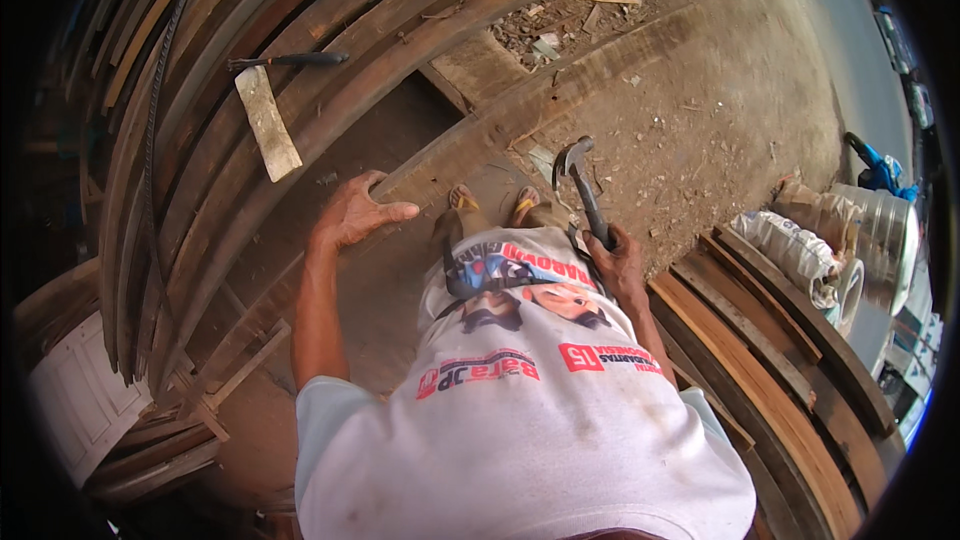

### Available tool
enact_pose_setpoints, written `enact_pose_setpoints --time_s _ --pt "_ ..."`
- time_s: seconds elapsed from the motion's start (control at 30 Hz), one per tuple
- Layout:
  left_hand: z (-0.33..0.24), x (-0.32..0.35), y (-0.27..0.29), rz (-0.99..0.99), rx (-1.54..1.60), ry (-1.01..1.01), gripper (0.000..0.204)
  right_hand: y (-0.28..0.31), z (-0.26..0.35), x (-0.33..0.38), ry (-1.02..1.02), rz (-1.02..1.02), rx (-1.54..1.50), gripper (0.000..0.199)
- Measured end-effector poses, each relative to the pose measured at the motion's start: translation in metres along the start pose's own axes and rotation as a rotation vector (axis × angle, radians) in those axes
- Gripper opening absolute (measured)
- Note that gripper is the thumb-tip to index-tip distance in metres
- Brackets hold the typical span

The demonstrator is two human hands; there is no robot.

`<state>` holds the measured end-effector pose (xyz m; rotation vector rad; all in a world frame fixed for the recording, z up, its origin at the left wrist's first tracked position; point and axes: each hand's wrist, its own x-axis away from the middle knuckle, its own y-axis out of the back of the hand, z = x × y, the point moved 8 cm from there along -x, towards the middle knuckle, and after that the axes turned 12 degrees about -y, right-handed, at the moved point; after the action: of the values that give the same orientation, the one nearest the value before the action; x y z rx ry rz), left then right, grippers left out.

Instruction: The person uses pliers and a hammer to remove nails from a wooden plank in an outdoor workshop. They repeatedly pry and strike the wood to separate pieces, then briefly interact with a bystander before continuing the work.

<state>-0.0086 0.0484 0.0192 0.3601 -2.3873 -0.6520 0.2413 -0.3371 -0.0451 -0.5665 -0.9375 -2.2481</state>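
Observation:
My left hand [352, 214] is over a long wooden beam [500, 125] that runs slantwise from the far right to the near left. Its thumb and fingers are spread apart across the beam's width; whether they touch the wood I cannot tell. In my right hand [622, 265] is a claw hammer [582, 180], gripped by its dark handle with the metal head pointing away from me. Another dark-handled tool [290, 60] lies on the stacked beams at the far left, next to a short pale wood offcut [267, 125].
Curved-looking stacked beams [350, 70] fill the left and far side. More planks [760, 370] lie at my right, beside white sacks [800, 250] and a clear plastic container [880, 250]. Wood scraps [600, 15] litter the dirt floor. A white panel [90, 395] leans at the near left.

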Motion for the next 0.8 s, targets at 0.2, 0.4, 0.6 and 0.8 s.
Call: enact_pose_setpoints --time_s 0.2,0.4,0.6,0.8 --pt "-0.019 0.013 0.011 -0.409 -0.364 -0.087 0.098 0.01 0.003 -0.004 -0.034 -0.006 0.12 0.04" --pt "-0.018 0.014 -0.002 -0.684 -0.569 -0.074 0.098 0.009 0.002 -0.008 -0.037 -0.01 0.046 0.04" --pt "-0.034 0.03 -0.019 -0.687 -0.688 -0.011 0.099 0.008 0.015 0.002 -0.028 0.068 -0.002 0.037" --pt "-0.036 0.046 -0.049 -0.612 -0.61 0.008 0.092 0.012 0.008 0.007 0.037 -0.032 -0.042 0.036"
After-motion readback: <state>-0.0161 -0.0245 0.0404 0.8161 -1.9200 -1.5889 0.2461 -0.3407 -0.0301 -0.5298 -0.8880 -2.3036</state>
